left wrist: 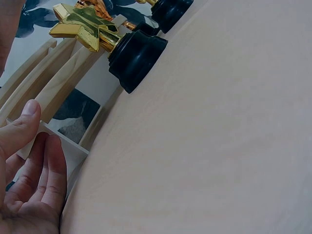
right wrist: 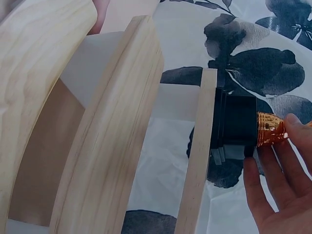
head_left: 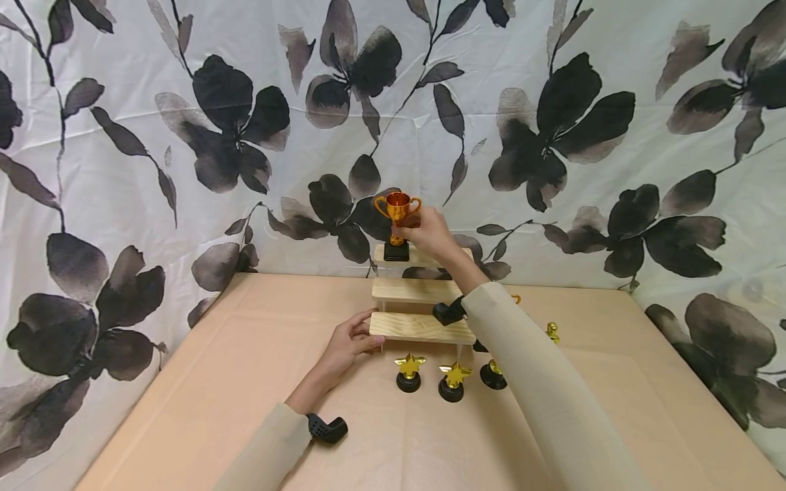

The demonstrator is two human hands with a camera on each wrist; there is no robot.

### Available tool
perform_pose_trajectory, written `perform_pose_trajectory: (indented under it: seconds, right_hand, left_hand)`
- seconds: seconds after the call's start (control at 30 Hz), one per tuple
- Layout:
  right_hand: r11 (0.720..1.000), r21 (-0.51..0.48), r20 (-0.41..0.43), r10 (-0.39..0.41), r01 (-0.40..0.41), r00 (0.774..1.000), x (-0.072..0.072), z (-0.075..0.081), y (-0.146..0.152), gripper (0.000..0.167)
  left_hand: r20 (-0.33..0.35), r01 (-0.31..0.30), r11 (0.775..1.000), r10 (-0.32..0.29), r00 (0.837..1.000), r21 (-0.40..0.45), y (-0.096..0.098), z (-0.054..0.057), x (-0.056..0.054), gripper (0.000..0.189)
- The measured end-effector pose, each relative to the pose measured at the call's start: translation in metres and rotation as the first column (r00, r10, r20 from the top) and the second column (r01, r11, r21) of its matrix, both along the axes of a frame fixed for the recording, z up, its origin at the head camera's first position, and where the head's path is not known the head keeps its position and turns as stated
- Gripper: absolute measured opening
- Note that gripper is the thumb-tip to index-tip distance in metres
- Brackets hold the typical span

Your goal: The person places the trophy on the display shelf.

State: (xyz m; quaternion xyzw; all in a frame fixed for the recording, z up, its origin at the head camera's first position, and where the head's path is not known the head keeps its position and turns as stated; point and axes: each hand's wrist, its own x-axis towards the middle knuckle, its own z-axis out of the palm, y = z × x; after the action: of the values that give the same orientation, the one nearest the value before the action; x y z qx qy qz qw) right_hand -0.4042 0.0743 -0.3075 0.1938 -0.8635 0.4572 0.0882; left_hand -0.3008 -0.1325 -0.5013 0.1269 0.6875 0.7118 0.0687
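At the top of a three-step wooden stand (head_left: 424,327), my right hand (head_left: 432,235) pinches the stem of an orange-gold trophy cup (head_left: 398,204). The black square base (right wrist: 239,122) is right at the top board (right wrist: 199,146), near its left end. My left hand (head_left: 344,348) holds the left end of the lowest step, thumb (left wrist: 30,109) on the wood and fingers curled beneath, by a pale side support (left wrist: 68,146). Two gold star trophies (head_left: 409,368) with round black bases stand on the table in front of the stand.
Another trophy (head_left: 493,376) on a black base is partly hidden by my right sleeve (head_left: 540,382). Farther right, a small gold trophy (head_left: 552,332) shows past the sleeve. A floral cloth (head_left: 442,123) hangs behind the peach-covered table (head_left: 276,307).
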Motion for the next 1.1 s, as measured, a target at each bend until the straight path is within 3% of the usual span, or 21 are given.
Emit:
perform_pose_trajectory:
  seconds: [1.1]
  right_hand:
    - [1.000,-0.005,0.041,0.013,-0.012,0.999,-0.0033,0.0002,0.0011,0.033]
  left_hand:
    - [-0.012,-0.004,1.000,0.004,1.000,-0.002,0.0000,0.0020,0.0032,0.073]
